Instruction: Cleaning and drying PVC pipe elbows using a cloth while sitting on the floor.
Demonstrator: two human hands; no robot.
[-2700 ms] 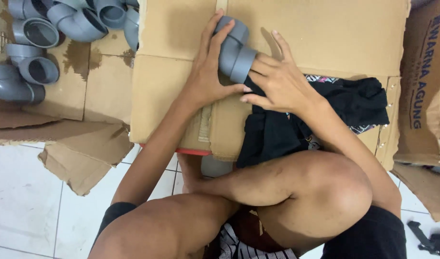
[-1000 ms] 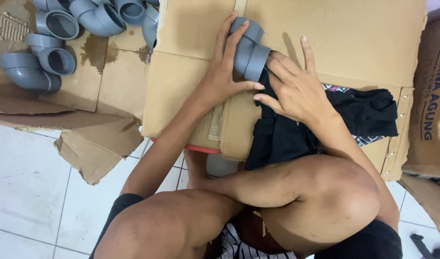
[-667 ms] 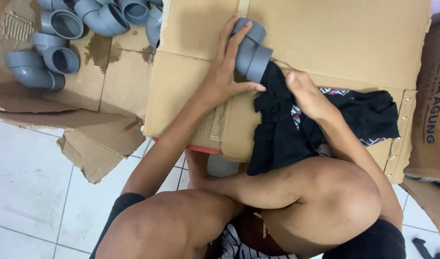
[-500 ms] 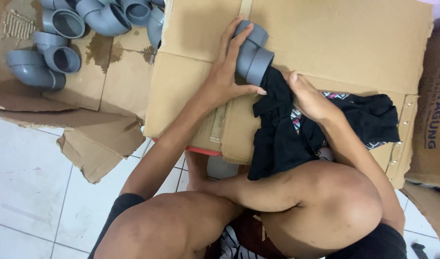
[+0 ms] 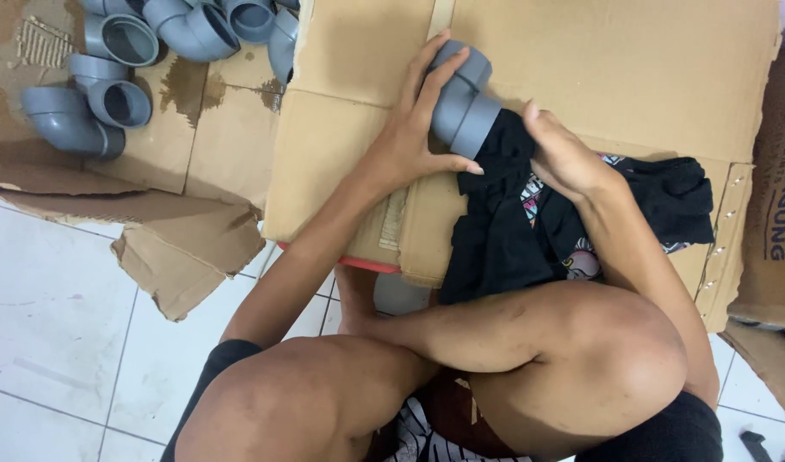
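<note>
Grey pipe elbows (image 5: 110, 60) piled at 10 o'clock on flat cardboard (image 5: 195, 154); white tile floor (image 5: 59, 342) at 8.

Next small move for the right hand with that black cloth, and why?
Probably push the black cloth further into the open end of the grey pipe elbow. The right hand bunches the cloth right at that opening, and the left hand pins the elbow on the cardboard box.

Left hand (image 5: 407, 141) steadies grey elbow (image 5: 462, 103) (right hand (image 5: 565, 156) pushes black cloth (image 5: 503, 214) in).
</note>
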